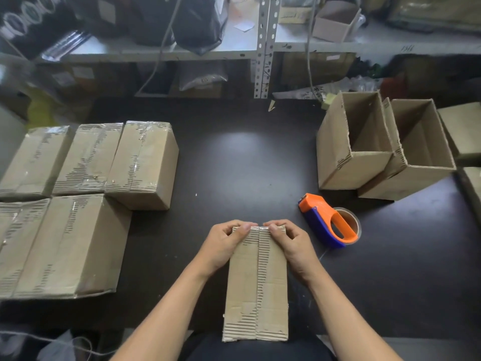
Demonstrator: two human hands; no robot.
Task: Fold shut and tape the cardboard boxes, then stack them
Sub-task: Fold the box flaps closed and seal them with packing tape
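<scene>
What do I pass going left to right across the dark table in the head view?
Taped boxes → left hand → the box being folded, held at its far end → right hand → tape dispenser → two open boxes.

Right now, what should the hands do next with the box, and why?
Probably reach the right hand for the tape dispenser beside it. Both hands pinch the far end of the cardboard box, flaps already meeting; the left hand can hold them shut.
</scene>
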